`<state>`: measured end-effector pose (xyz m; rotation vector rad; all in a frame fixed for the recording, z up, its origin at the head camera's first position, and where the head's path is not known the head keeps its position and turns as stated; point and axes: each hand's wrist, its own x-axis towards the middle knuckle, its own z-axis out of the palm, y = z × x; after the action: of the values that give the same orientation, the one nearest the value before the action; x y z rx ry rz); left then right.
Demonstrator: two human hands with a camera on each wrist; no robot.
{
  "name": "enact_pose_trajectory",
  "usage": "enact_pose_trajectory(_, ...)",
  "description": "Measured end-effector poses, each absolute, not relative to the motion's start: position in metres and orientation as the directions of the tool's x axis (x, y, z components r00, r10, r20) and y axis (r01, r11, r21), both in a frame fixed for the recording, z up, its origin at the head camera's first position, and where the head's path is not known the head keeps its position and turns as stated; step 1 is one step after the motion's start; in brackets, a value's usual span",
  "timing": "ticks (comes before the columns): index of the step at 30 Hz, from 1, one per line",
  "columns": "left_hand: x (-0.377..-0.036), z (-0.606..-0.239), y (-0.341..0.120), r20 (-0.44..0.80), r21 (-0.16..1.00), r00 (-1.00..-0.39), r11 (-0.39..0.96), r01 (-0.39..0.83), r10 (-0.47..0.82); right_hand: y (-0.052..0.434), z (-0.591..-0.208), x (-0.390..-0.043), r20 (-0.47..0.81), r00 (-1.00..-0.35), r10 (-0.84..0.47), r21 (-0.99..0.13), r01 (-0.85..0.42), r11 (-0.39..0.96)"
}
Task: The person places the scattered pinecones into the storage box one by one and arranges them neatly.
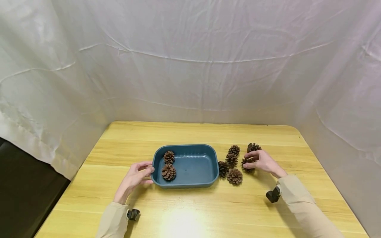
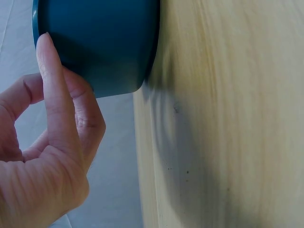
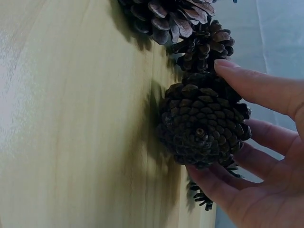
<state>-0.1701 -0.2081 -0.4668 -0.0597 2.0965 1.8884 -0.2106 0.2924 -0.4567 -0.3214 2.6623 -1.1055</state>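
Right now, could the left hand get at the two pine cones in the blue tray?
Probably yes. The left hand rests against the tray at its left end, and both cones lie uncovered just inside that end. Only the low rim lies between them.

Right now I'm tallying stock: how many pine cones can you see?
8. Two lie in the blue tray: and. Six are on the table right of it, and one gripped by the right hand. None seem hidden.
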Motion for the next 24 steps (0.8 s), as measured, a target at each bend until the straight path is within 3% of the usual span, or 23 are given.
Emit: enact_pose_trajectory(24, -0.1694, -0.4666, -0.2074, -0.260, 0.962, -0.950, 0.133, -0.239, 0.171, 0.2908, -0.4565, -0.2126, -0.160, -0.951, -0.264, -0.701, -0.079, 0.709)
